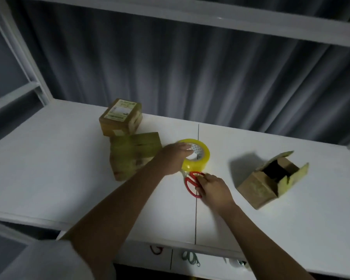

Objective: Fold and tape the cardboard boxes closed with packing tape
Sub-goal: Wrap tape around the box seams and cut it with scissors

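Head view: I am looking down on a white bench (pixel 69 174) in dim light, with a grey curtain hanging behind it.
Far-left boxes: two cardboard boxes are sitting at the back left, touching. The labelled box (pixel 120 117) is lying behind and the taped box (pixel 133 154) is tilting in front of it. Both are looking closed already, so I am judging them finished.
Left hand: my left hand (pixel 173 160) is reaching across and resting on the near-left rim of the tape roll (pixel 198 156), fingers curling over its edge. I am judging this a grip on the roll, though blur is hiding the fingertips.
Tape roll: the yellow roll is lying flat near the bench's middle seam, just right of the taped box.
Scissors: the red scissors (pixel 192 183) are lying just in front of the roll, blades pointing towards it.
Right hand: my right hand (pixel 213 188) is pinching the red handles, fingers curling around the loops.
Open box: the open box (pixel 271 180) is standing well apart to the right, flaps up and its dark inside showing.
Step in hand: I am gathering tape and scissors, as I judge it, for this last box.
Next move: I am needing to fold the four flaps flat first, then bring the roll over the seam.
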A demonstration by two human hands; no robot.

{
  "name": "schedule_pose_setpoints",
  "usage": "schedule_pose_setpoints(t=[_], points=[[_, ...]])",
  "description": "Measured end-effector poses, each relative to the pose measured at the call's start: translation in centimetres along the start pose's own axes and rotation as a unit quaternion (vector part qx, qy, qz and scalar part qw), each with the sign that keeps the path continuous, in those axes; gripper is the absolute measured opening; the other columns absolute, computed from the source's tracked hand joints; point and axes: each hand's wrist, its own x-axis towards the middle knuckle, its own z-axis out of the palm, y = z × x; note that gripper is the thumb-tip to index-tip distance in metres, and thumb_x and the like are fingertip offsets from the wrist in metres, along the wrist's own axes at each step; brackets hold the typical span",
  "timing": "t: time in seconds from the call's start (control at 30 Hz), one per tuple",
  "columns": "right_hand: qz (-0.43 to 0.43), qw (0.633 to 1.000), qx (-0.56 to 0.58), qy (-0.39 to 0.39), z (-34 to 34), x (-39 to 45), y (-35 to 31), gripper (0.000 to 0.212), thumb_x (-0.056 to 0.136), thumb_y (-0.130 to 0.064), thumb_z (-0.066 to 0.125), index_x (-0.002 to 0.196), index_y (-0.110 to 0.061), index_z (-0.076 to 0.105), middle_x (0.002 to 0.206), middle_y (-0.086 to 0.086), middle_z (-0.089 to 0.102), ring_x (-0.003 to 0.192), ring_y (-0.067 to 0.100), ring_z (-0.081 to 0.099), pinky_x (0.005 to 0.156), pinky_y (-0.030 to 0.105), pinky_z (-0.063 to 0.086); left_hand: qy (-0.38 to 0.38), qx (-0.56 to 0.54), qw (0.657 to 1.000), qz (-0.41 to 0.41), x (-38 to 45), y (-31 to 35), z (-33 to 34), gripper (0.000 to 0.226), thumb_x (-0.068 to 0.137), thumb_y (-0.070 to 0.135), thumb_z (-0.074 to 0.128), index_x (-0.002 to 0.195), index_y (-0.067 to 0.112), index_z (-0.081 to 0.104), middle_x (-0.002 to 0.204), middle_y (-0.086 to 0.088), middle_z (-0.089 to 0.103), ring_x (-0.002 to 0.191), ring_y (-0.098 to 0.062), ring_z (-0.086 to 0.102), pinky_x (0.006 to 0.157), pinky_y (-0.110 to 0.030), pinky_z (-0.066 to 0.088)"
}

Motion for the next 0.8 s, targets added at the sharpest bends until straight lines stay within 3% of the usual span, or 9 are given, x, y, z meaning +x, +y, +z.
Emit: schedule_pose_setpoints(t=[0.1, 0.17, 0.23, 0.33, 0.43, 0.57, 0.8], points=[[-0.015, 0.999, -0.021, 0.032, 0.1, -1.3, 1.0, 0.050, 0.052, -0.017, 0.088, 0.099, -0.008, 0.072, 0.075, 0.008, 0.065, 0.056, 0.026, 0.062, 0.052, 0.027, 0.050, -0.118, 0.113, 0.986, -0.038, 1.9, 0.2, 1.2, 0.044, 0.096, 0.020, 0.048, 0.140, 0.018, 0.043, 0.142, -0.004, 0.047, 0.123, -0.026, 0.051, 0.098, -0.038, 0.046], [-0.023, 0.997, -0.032, 0.065, 0.2, -2.6, 1.5, 0.065, 0.045, -0.017, 0.091, 0.105, -0.006, 0.071, 0.081, 0.010, 0.067, 0.062, 0.028, 0.064, 0.055, 0.028, 0.053, -0.139, 0.145, 0.978, -0.047, 2.2, 0.8, 1.7, 0.039, 0.095, 0.023, 0.048, 0.134, 0.019, 0.047, 0.130, -0.002, 0.056, 0.110, -0.027, 0.059, 0.089, -0.040, 0.051], [-0.021, 0.995, -0.052, 0.078, -0.1, -3.6, 1.7, 0.072, 0.039, -0.016, 0.090, 0.107, -0.003, 0.070, 0.083, 0.013, 0.065, 0.065, 0.030, 0.063, 0.057, 0.030, 0.053, -0.133, 0.149, 0.979, -0.033, 2.3, 1.3, 2.4, 0.039, 0.094, 0.020, 0.045, 0.133, 0.016, 0.047, 0.131, -0.003, 0.053, 0.109, -0.029, 0.059, 0.086, -0.038, 0.051], [-0.006, 0.994, -0.066, 0.082, -0.4, -4.3, 1.7, 0.076, 0.035, -0.015, 0.090, 0.107, -0.002, 0.070, 0.082, 0.012, 0.064, 0.067, 0.031, 0.063, 0.057, 0.030, 0.054, -0.135, 0.178, 0.975, 0.006, 2.4, 0.9, 3.1, 0.042, 0.095, 0.020, 0.041, 0.136, 0.011, 0.040, 0.138, -0.005, 0.046, 0.120, -0.031, 0.051, 0.095, -0.041, 0.046], [0.000, 0.995, -0.068, 0.073, -0.5, -5.6, 2.3, 0.078, 0.031, -0.017, 0.091, 0.105, -0.004, 0.071, 0.082, 0.010, 0.065, 0.068, 0.029, 0.064, 0.054, 0.028, 0.054, -0.148, 0.190, 0.971, -0.003, 2.1, 1.0, 2.9, 0.047, 0.097, 0.021, 0.039, 0.143, 0.014, 0.032, 0.148, -0.003, 0.037, 0.135, -0.029, 0.036, 0.111, -0.045, 0.031], [0.015, 0.995, -0.067, 0.071, -0.7, -7.0, 2.7, 0.075, 0.028, -0.019, 0.092, 0.100, -0.007, 0.073, 0.078, 0.008, 0.065, 0.064, 0.025, 0.064, 0.045, 0.025, 0.050, -0.143, 0.219, 0.965, 0.017, 1.6, 1.5, 1.9, 0.053, 0.098, 0.021, 0.041, 0.148, 0.016, 0.022, 0.153, -0.002, 0.029, 0.140, -0.023, 0.029, 0.118, -0.045, 0.014], [0.085, 0.995, -0.037, 0.039, 0.9, -9.4, 4.2, 0.054, 0.057, -0.031, 0.089, 0.104, -0.013, 0.071, 0.091, 0.006, 0.069, 0.075, 0.024, 0.068, 0.048, 0.029, 0.054, -0.147, 0.220, 0.963, 0.055, 1.4, 0.8, 1.0, 0.053, 0.100, 0.022, 0.038, 0.149, 0.021, 0.019, 0.156, 0.000, 0.025, 0.138, -0.020, 0.035, 0.117, -0.047, 0.008]])
